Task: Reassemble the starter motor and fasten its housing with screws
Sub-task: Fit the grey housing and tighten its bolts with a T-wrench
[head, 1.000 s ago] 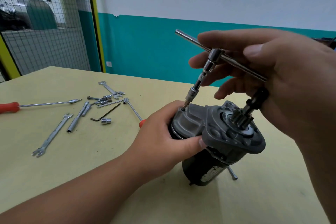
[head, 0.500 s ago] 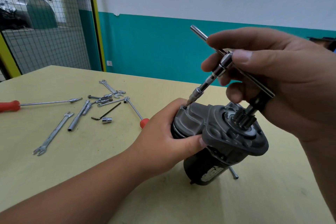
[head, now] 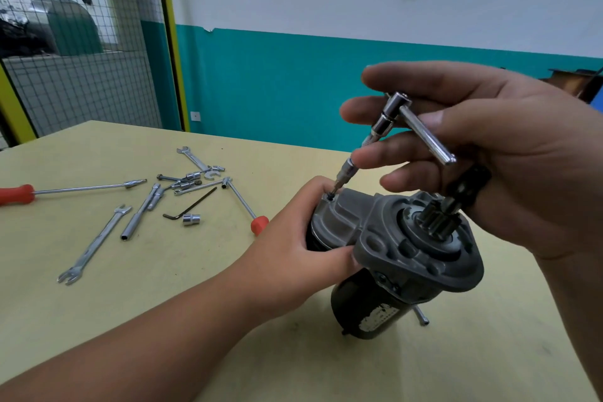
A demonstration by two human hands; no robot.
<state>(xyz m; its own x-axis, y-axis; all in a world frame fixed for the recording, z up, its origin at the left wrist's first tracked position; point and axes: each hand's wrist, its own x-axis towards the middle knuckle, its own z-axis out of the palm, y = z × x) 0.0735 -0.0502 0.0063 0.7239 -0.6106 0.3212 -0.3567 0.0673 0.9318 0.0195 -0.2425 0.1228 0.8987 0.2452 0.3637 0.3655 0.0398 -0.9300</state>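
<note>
Starter motor [head: 408, 248] on end on table [head: 130, 287], near centre. My left hand [head: 293, 238] grips its body from left. Right hand [head: 489, 147], above, pinches T-handle driver [head: 385, 121]; shaft slants down-left, tip on screw [head: 330, 196] at housing's far-left edge, just beside left hand.

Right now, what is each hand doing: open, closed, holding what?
Left hand: closed, gripping the starter motor.
Right hand: closed, holding the T-handle driver, its tip at a screw.
</note>
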